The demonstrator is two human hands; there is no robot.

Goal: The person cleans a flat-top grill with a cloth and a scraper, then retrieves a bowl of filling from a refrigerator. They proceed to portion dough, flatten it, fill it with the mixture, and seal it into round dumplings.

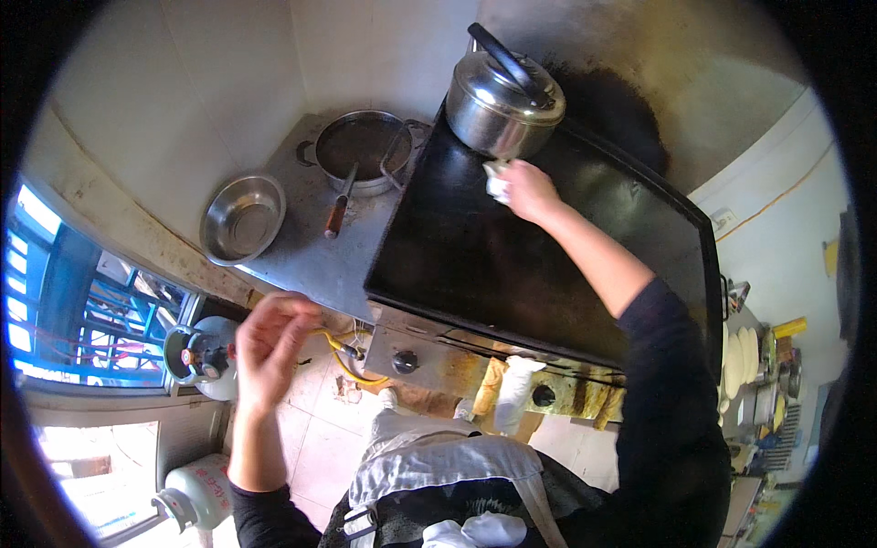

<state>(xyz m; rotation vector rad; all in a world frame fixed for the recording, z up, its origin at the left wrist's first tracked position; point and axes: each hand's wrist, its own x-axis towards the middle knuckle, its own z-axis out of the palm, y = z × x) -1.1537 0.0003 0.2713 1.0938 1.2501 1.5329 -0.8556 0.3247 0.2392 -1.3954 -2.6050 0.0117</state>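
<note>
Gripping a white cloth (496, 183), the right hand (532, 191) reaches over the black griddle (484, 265), with the cloth just in front of the metal kettle (493, 119). The left hand (274, 340) hangs near the side table (306, 269), fingers curled toward the thumb; whether it holds anything, I cannot tell. A metal bowl (221, 219) and a pot (373, 189) stand on the table.

Heads up: for the right hand (530, 190), the lidded steel pot (498, 123) hogs 11 to 12 o'clock, but the griddle (457, 251) has loads of room at 7. Left hand (274, 342): gas cylinder (216, 340) at 9, counter (311, 272) gap at 1, then a wooden-handled tool (336, 216).
</note>
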